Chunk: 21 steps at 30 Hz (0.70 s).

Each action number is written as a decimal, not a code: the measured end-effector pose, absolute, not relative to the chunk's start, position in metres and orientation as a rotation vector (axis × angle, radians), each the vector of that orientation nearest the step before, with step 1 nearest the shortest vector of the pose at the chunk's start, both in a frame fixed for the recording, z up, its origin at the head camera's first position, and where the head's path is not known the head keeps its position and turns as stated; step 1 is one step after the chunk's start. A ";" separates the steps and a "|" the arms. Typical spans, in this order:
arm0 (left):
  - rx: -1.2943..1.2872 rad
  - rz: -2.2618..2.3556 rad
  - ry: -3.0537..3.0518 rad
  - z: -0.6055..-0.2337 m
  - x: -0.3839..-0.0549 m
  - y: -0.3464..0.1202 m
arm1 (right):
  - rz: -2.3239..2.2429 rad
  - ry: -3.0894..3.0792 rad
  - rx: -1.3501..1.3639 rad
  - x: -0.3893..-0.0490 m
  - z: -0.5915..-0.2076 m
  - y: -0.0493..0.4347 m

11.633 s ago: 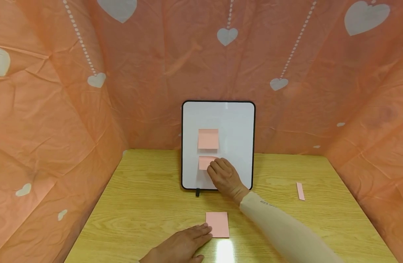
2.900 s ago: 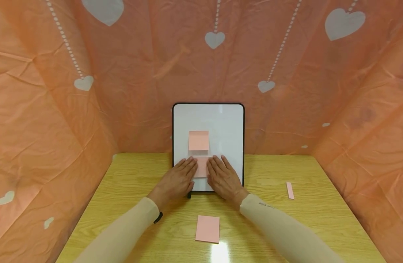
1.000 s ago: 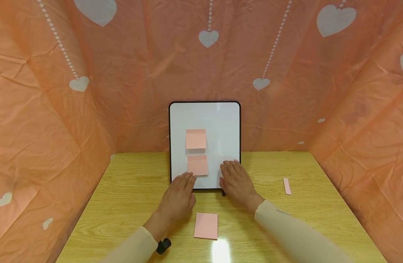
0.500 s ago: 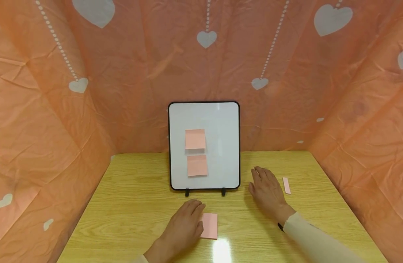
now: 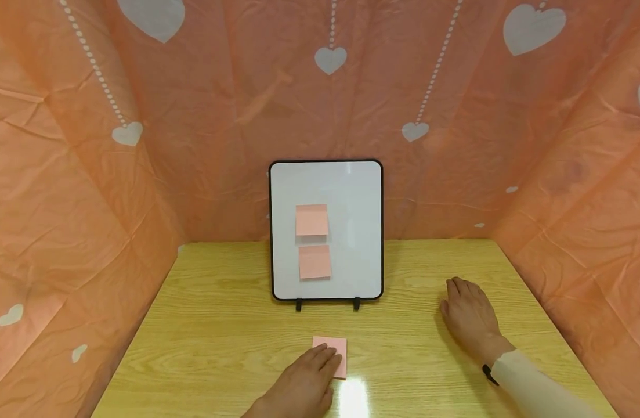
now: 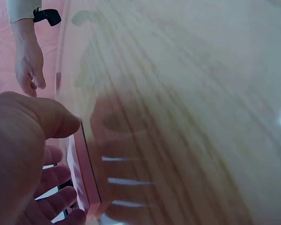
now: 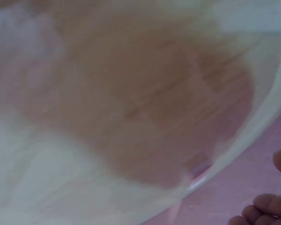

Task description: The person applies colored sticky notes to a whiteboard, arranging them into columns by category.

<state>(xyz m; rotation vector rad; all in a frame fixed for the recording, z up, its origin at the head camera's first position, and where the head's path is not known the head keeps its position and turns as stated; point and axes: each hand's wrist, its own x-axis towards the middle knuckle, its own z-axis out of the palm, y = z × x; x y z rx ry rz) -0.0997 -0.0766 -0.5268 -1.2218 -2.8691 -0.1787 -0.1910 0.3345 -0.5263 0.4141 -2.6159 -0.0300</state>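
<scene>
Currently, left hand [image 5: 301, 382] flat-fingered, ungripping, over square pink paper pad [image 5: 338, 345] at lower centre of frame; right hand [image 5: 471, 316] loose, fingers slightly bent, at right; two square pink paper notes [image 5: 311, 220] on upright black-framed whiteboard [image 5: 355, 232], mid-frame.

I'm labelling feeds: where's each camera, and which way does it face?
Head: head-worn, facing forward and down at the black-framed whiteboard; left hand and right hand show.
Left wrist: wrist-worn, facing the square pink paper pad; both hands show.
Right wrist: wrist-worn, facing the wood-grain table; fingers show.
Head and left wrist share the pad.
</scene>
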 end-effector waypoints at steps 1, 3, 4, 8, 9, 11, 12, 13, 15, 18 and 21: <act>-1.233 -0.156 -2.882 -0.527 -0.100 -0.076 | -0.043 -2.625 0.419 -0.190 -0.527 0.339; -1.240 -0.117 -2.907 -0.528 -0.099 -0.075 | -0.094 -2.645 0.436 -0.187 -0.529 0.347; -1.242 -0.098 -2.913 -0.528 -0.099 -0.075 | -0.122 -2.656 0.449 -0.186 -0.529 0.350; -1.232 -0.045 -2.905 -0.529 -0.098 -0.073 | -0.160 -2.698 0.473 -0.181 -0.532 0.359; -1.231 -0.041 -2.902 -0.530 -0.098 -0.073 | -0.150 -2.715 0.469 -0.180 -0.533 0.360; -1.221 -0.041 -2.909 -0.530 -0.098 -0.073 | -0.099 -2.765 0.439 -0.178 -0.535 0.361; -1.214 -0.045 -2.914 -0.530 -0.098 -0.073 | -0.080 -2.792 0.427 -0.177 -0.536 0.361; -1.207 -0.050 -2.920 -0.530 -0.098 -0.073 | -0.069 -2.819 0.419 -0.177 -0.536 0.361; -1.185 -0.063 -2.939 -0.530 -0.098 -0.074 | -0.059 -2.861 0.411 -0.176 -0.537 0.361; -1.149 -0.097 -2.981 -0.530 -0.098 -0.075 | -0.049 -2.881 0.412 -0.174 -0.538 0.359; -1.121 -0.133 -3.019 -0.529 -0.098 -0.079 | -0.037 -2.892 0.412 -0.173 -0.538 0.357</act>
